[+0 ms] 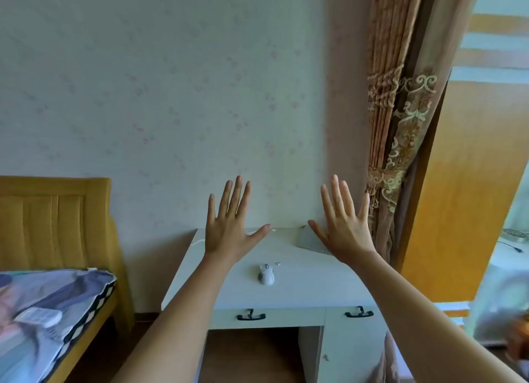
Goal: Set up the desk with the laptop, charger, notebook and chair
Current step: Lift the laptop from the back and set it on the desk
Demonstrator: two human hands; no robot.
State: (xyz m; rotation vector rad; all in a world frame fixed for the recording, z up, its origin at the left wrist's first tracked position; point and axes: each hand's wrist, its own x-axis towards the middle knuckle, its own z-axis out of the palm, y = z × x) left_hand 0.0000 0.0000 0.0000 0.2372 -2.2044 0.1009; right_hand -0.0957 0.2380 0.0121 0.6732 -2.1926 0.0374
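A white desk [300, 291] stands against the wall in front of me. A closed silver laptop [310, 241] lies flat at its back right corner, partly hidden by my right hand [343, 228]. A thin white cable [197, 241] runs along the desk's back left edge. My left hand [229, 225] and my right hand are both raised above the desk, palms forward, fingers spread, holding nothing. No notebook or chair is in view.
A white mouse [266, 273] sits mid-desk with a tiny white piece [277, 263] beside it. Two black drawer handles [251, 316] face me. A bed with a yellow headboard [54, 219] stands at left, holding a white remote [40, 316]. A tied curtain [395, 142] hangs at right.
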